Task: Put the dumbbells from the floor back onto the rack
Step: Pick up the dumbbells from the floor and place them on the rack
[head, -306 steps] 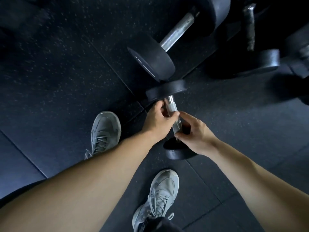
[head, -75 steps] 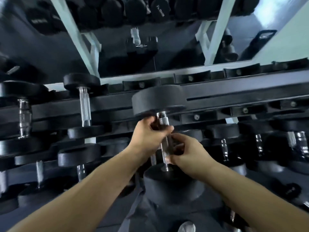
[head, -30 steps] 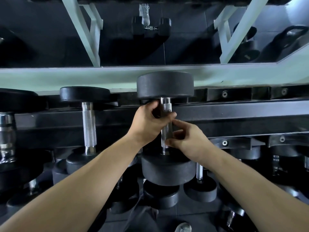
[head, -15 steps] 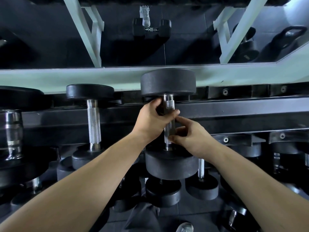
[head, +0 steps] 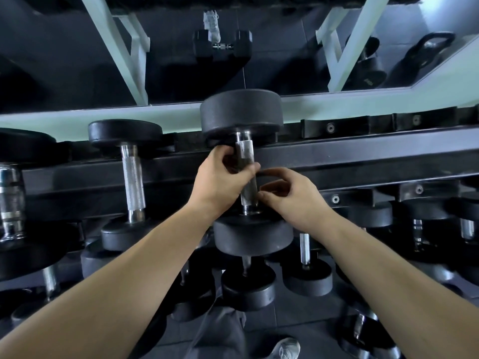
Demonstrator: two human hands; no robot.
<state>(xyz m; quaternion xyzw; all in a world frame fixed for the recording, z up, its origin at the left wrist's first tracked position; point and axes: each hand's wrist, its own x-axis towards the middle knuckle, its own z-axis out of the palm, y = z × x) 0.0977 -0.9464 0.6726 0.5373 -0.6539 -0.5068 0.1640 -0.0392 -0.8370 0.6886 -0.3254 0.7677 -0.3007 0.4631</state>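
Note:
A black round-headed dumbbell (head: 252, 237) with a knurled steel handle lies across the top tier of the black rack (head: 363, 154), its far head over the back rail and its near head over the front rail. My left hand (head: 220, 180) is wrapped around the upper part of the handle. My right hand (head: 290, 195) sits at the lower part of the handle, its fingers loosened and only the fingertips touching the steel.
A smaller dumbbell (head: 129, 177) rests on the same tier to the left, and a chrome one (head: 10, 203) at the far left. Several dumbbells fill the lower tiers. A mirror behind shows a hex dumbbell (head: 221, 45) and kettlebells (head: 425, 58). My shoe (head: 287, 348) is on the floor below.
The dumbbell went from the floor up to the rack's top tier and has settled onto the rails. My right hand's fingers have loosened from the handle; the left still grips.

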